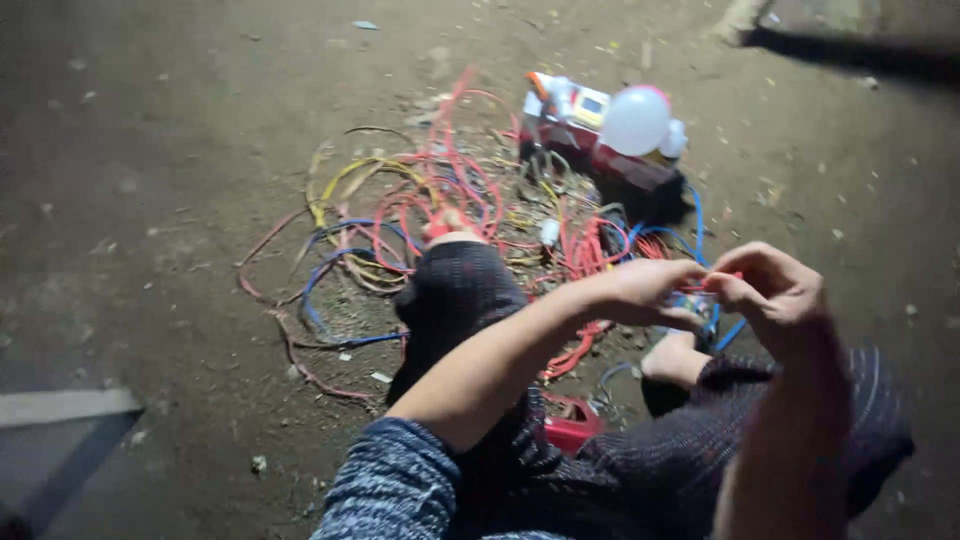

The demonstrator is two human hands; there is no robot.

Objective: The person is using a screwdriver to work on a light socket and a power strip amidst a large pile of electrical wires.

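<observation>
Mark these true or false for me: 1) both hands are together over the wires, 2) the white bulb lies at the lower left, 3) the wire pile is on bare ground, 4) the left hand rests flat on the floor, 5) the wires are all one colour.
1) True: the left hand and the right hand meet fingertip to fingertip, pinching something small and red between them.
2) False: the white bulb lies at the upper right, against a red and white box.
3) True: the wire pile lies on the dirt ground.
4) False: it is raised, level with the right hand.
5) False: red, blue and yellow wires show.
</observation>
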